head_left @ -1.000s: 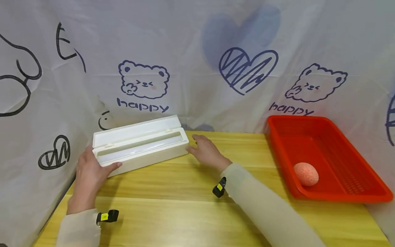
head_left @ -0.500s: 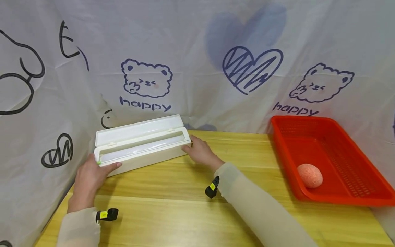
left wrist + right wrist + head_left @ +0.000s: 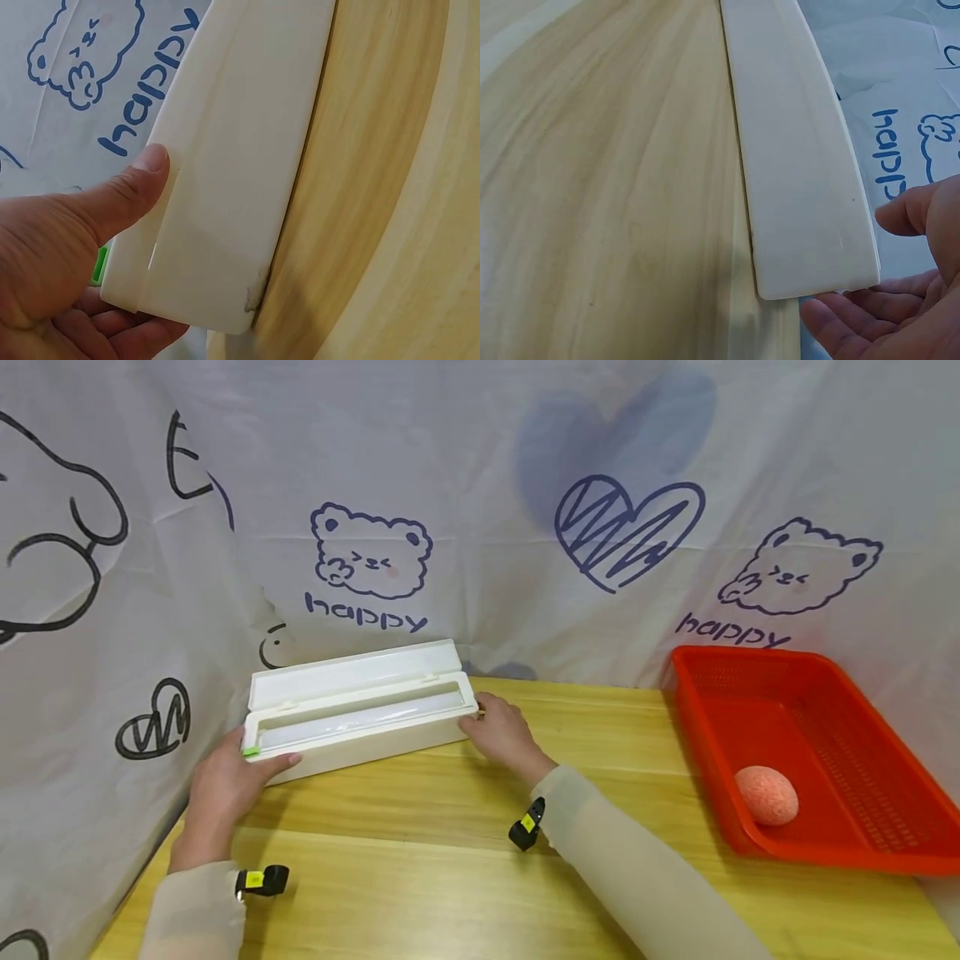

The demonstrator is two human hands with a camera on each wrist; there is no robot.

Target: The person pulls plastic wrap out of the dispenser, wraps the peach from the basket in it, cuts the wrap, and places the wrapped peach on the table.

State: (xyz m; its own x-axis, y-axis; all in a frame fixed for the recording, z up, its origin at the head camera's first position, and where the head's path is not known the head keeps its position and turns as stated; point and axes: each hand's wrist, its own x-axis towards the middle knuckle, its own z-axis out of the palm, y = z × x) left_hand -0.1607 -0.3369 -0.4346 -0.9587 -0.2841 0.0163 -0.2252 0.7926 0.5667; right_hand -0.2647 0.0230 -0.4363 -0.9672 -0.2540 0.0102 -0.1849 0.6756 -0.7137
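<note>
A long white cling film dispenser stands slantwise on the table near the back cloth, its lid raised. Inside lies a whitish roll, and a small green piece shows at the left front corner. My left hand grips the left end, thumb on the front side and fingers curled round the end, as the left wrist view shows. At the opposite end, my right hand holds the right corner between thumb and bent fingers. Its fingertips are partly hidden behind the dispenser in the head view.
A red plastic basket stands on the right of the wooden table, with a pinkish, speckled round object inside. White cloth printed with bears and hearts hangs behind and along the left side.
My right hand has closed in on the dispenser's right end. The green piece by my left hand has come into sight. The whole head view has shifted slightly.
</note>
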